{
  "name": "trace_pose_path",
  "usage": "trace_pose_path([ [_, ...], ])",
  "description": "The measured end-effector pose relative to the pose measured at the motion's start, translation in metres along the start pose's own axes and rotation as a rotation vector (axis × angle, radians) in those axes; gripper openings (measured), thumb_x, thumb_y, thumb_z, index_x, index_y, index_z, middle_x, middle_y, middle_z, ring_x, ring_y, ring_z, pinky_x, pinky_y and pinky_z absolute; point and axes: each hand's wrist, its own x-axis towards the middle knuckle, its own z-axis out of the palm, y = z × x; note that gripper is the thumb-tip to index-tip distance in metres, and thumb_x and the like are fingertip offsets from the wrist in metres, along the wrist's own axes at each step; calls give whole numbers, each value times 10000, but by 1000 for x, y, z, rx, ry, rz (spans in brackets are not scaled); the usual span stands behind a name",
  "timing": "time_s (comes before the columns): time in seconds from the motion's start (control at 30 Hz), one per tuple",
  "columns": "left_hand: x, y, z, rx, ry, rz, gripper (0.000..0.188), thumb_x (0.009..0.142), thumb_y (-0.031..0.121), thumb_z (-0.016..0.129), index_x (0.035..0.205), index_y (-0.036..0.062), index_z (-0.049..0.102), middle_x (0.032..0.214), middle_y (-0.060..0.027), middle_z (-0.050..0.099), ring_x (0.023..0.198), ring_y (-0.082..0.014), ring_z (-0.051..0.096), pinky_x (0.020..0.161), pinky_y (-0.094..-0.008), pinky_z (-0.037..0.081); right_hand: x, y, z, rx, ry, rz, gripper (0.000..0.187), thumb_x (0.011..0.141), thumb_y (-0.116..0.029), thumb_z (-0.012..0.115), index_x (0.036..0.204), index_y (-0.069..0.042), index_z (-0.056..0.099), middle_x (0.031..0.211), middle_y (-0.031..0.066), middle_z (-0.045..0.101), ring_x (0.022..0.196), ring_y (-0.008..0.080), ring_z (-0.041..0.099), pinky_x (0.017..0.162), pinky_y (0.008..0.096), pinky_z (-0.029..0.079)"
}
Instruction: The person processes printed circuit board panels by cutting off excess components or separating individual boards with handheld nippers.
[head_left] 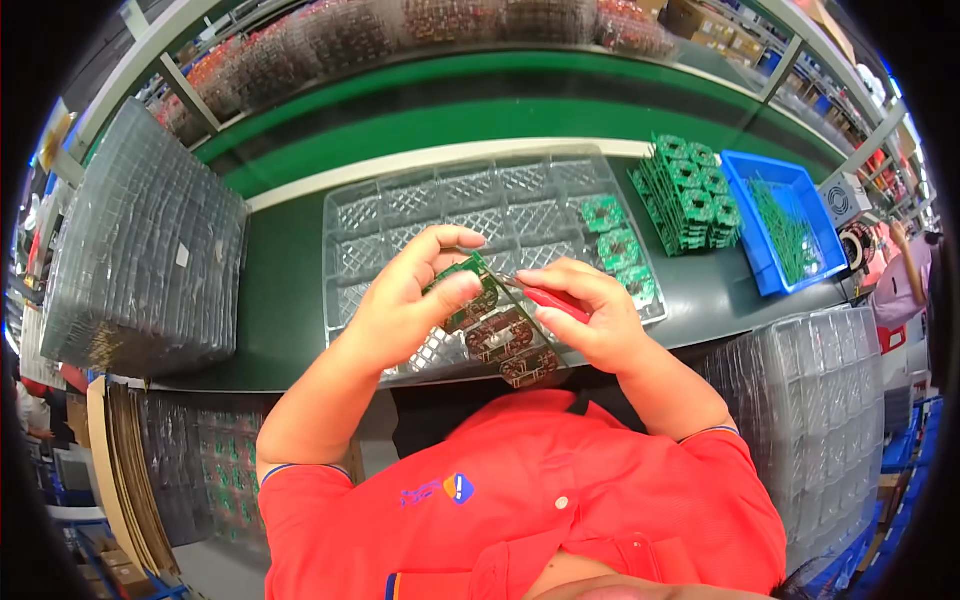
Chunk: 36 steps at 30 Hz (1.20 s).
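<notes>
Pinches a panel of circuit boards point(497, 338) near its upper end in the left hand point(415, 290), with the thumb laid over the near face and the index finger raised and curved above the top. Cannot tell the curl of the remaining fingers, mostly hidden. Holds the panel tilted over the near part of a clear tray point(408, 196), slanting from upper left to lower right, seemingly with its lower end out past the near edge of the table point(280, 290).

Closes the right hand point(598, 310) around red-handled cutters point(555, 303), fingers wrapped on the grips. Points the cutting tip at the panel's long edge, just beside the left fingers. Cannot tell between blades parted and blades together, nor be sure of contact.

Most likely at the step of snipping a narrow border off the panel, judging by the thin green strips point(785, 235) in the blue bin point(806, 278) and the small green boards point(618, 248) in the tray's right-hand column. Calls next for a steady left grip, a tip lined up on the joint rather than on the board, and a firm squeeze. Has more panels close by, in a green stack point(695, 195) between tray and bin.
</notes>
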Motion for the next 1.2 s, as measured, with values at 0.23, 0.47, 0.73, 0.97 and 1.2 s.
trace_pose_path([
  [0.23, 25, -6, -42, 2, -188, 310, 114, 849, 115, 541, 865, 8, 577, 845, -40, 582, 785, -98, 529, 704, -252, 443, 21, 7, 8, 666, -125, 383, 384, 799, -250, 568, 1069, 23, 563, 814, 43, 585, 657, 92, 517, 559, 212, 388],
  [0.47, 81, -21, -162, 725, 326, 193, 168, 845, 59, 491, 954, -3, 602, 819, -27, 603, 756, -88, 532, 706, -229, 426, 28, 12, -2, 420, 102, 282, 340, 799, -139, 572, 1100, 16, 538, 846, 69, 586, 683, 99, 528, 580, 206, 404],
  [0.73, 101, -77, -200, 1368, 199, 151, 180, 765, 104, 582, 920, 22, 623, 883, -162, 612, 862, -299, 582, 750, -346, 444, 39, -2, -3, 22, 84, 146, 285, 767, -42, 581, 1049, 2, 591, 904, 44, 576, 828, 116, 533, 761, 235, 416],
  [0.97, 87, -47, -150, 1059, 262, 269, 143, 791, 73, 561, 903, 14, 627, 907, -103, 624, 855, -232, 594, 756, -316, 452, 45, -13, -2, -232, 90, -10, 290, 737, -69, 613, 1023, -23, 606, 873, 88, 593, 783, 162, 556, 694, 253, 432],
  [1.2, 57, 6, -54, 328, -113, 91, 147, 823, 89, 559, 919, -21, 580, 793, -22, 595, 734, -74, 539, 678, -209, 438, 49, -11, -1, -415, 188, -139, 308, 707, -65, 641, 1012, -34, 610, 847, 108, 587, 760, 209, 572, 649, 272, 452],
])
